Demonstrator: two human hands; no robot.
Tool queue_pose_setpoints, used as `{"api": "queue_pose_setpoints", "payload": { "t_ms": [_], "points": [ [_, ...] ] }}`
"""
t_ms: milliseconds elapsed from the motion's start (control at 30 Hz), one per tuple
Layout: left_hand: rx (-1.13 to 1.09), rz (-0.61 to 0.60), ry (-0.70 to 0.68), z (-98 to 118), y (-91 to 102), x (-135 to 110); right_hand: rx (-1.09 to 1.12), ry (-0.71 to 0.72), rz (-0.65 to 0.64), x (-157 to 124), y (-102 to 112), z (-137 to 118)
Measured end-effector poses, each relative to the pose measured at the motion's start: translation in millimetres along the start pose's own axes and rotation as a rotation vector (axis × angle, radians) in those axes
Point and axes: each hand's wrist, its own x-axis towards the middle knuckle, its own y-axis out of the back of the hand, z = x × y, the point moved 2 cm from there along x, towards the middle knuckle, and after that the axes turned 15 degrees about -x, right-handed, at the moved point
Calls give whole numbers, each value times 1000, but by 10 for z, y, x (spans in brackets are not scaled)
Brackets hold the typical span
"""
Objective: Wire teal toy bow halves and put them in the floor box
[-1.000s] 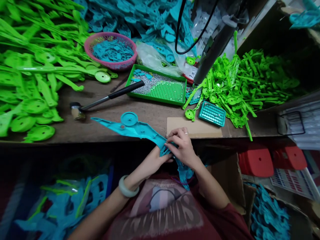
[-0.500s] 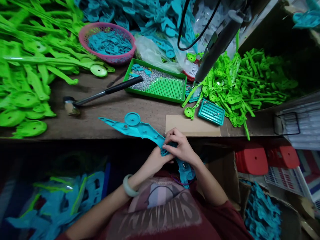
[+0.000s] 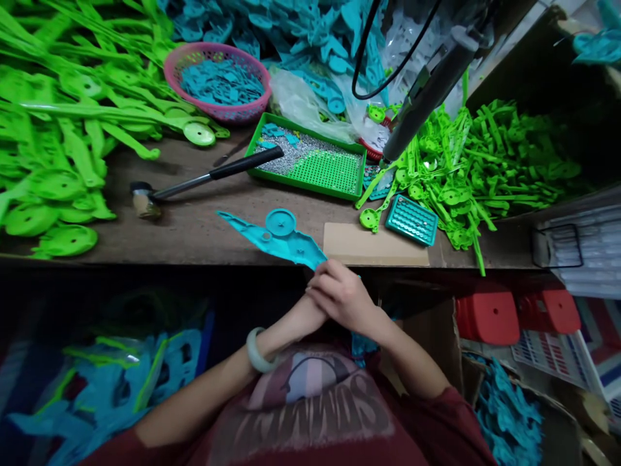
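A long turquoise plastic part [image 3: 286,243], with a round disc on its upper edge and a pointed far end, reaches over the bench edge. My left hand [image 3: 313,312] is closed around its near end, mostly covered by the other hand. My right hand [image 3: 343,294] lies over it with bent fingers pressed down at the same end of the part. What lies beneath those fingers is hidden. Below my right wrist, another bit of turquoise plastic [image 3: 363,346] shows against my shirt.
A hammer [image 3: 206,176] lies left of a green tray [image 3: 310,188] of small metal pieces. Behind stands a pink basket [image 3: 218,110] of turquoise pieces. Lime-green parts [image 3: 53,116] are heaped left and right. Cardboard [image 3: 376,244] and a teal box [image 3: 412,220] sit near the front edge. A dark tool [image 3: 427,97] hangs above.
The turquoise part's visible end has shifted right and a little up or nearer the hands. My right fingers have moved down over the part's near end and my left hand, covering more of both.
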Motion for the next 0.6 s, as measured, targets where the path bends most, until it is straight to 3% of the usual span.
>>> {"api": "queue_pose_setpoints", "payload": {
  "t_ms": [100,233,400,467,533,600],
  "points": [
    [10,-11,-26,6,-51,1,7,-212,78,21,69,46],
    [-6,1,-42,-17,-55,5,-32,-171,-51,45,201,106],
    [-62,79,-31,-8,-15,-35,299,-519,7,-5,352,366],
    [-51,76,-47,26,9,-55,395,-596,6,-44,357,405],
    [-21,22,-38,41,37,-56,330,-511,30,-60,352,354],
    [39,-44,-70,42,63,-35,174,-272,1,-48,316,231]
  ]
}}
